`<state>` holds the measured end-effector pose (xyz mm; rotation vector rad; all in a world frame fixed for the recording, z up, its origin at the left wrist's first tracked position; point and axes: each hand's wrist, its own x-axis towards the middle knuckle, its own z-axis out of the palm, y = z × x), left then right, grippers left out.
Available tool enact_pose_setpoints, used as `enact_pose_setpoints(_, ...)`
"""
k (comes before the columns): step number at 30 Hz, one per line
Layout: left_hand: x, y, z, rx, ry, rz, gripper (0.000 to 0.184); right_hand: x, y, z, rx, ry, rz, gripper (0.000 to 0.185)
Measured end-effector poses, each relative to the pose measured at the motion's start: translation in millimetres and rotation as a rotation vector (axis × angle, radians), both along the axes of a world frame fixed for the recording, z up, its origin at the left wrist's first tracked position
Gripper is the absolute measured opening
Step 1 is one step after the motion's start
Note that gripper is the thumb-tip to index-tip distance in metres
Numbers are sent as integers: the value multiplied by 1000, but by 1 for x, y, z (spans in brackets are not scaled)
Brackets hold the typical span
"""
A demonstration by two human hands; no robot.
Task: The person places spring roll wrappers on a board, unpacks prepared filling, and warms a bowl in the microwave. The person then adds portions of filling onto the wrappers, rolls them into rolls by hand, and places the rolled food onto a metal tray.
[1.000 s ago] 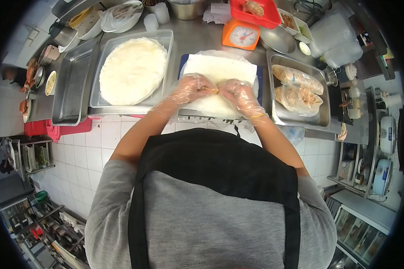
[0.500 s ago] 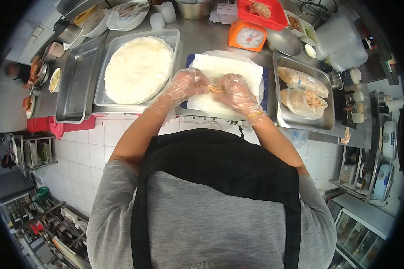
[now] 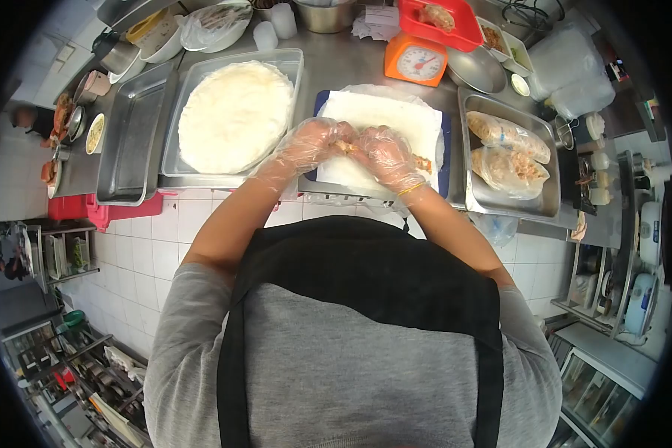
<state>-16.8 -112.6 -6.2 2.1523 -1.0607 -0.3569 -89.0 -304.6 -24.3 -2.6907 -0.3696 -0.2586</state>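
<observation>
A white sheet (image 3: 381, 108), like a thin wrapper or paper, lies over a blue board (image 3: 446, 149) at the counter's front edge. My left hand (image 3: 317, 142), in a clear plastic glove, has its fingers closed on orange-pink chunky filling (image 3: 345, 148) above the sheet's left part. Close beside it, my right hand (image 3: 384, 151), gloved too, has curled fingers on the same filling; its fingertips are partly hidden. A small strip of filling (image 3: 423, 163) lies on the sheet to the right of that hand.
Left of the board, a clear tray (image 3: 300, 67) holds a round stack of white sheets (image 3: 235, 116); beyond is a metal tray (image 3: 127, 134). At right, a metal tray (image 3: 493, 205) holds bagged filling (image 3: 509, 170). An orange scale (image 3: 417, 60) stands behind. A person (image 3: 33, 119) is at far left.
My right hand has shifted left along the sheet, closer to my left hand. Filling that it mostly covered now shows at its right. The view has shifted slightly.
</observation>
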Motion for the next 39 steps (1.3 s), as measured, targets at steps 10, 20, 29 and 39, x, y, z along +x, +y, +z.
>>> enact_pose_setpoints(10, 11, 13, -8, 41, -179, -17, 27, 3, 27, 13, 17, -103, -12, 20)
enact_pose_setpoints(20, 2, 11, 7, -41, -159, 20, 25, -8, -19, 23, 152, 34, 35, 27)
enact_pose_setpoints(29, -12, -16, 9, -24, -218, 33, 30, -39, -46, 9, 40, -5, -143, 32)
enact_pose_setpoints(39, -14, -43, -13, -94, -39, -80, 17, -47, -48, 15, 391, -36, -59, 21)
